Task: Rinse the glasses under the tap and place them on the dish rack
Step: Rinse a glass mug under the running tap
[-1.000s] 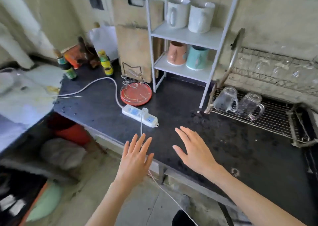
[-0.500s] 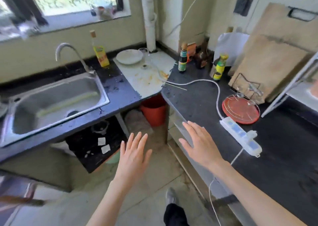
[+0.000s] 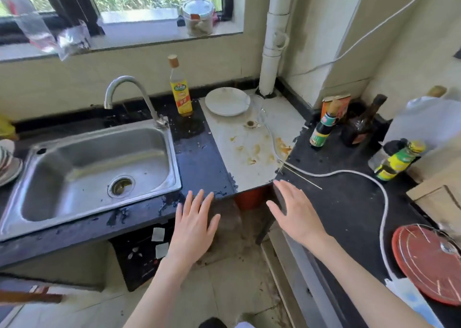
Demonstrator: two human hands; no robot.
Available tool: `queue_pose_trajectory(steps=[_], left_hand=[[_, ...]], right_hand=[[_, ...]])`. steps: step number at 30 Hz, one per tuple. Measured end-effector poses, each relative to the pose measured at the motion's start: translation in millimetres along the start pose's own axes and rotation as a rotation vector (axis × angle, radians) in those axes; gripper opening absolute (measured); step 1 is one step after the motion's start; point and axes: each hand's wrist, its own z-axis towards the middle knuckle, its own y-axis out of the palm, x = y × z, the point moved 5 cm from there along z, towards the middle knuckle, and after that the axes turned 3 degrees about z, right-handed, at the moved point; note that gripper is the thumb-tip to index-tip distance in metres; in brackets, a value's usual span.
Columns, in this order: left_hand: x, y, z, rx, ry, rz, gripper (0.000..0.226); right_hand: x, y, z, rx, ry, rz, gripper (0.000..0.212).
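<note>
Both hands are held flat, palms down, fingers spread, with nothing in either grip. The left hand is seen over the front edge of the dark desk, just right of the steel sink. The right hand is placed over the inner corner where the two desk runs meet. The curved tap is mounted behind the sink; no water is seen running. One clear glass is noted on the stained white section, touching or just beside the white plate. A yellow-labelled bottle is stood upright between tap and plate. The dish rack is out of view.
</note>
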Motion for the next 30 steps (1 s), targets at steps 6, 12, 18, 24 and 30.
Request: queue_pose_trajectory(steps=[6, 12, 18, 24, 30], left_hand=[[-32, 8, 78, -0.085, -0.047, -0.038, 0.057], [-61, 16, 175, -0.185, 0.023, -0.015, 0.058], [-71, 6, 244, -0.175, 0.074, -0.006, 0.057], [-83, 21, 260, -0.207, -0.037, -0.010, 0.083], [-86, 18, 247, -0.157, -0.263, -0.096, 0.072]], right_hand=[[8, 0, 111, -0.045, 0.079, 0.003, 0.057], [19, 24, 206, -0.079, 0.261, 0.066, 0.058], [36, 23, 282, -0.098, 0.383, 0.114, 0.058], [59, 6, 353, -0.017, 0.434, 0.211, 0.062], [84, 17, 390, -0.078, 0.423, 0.314, 0.038]])
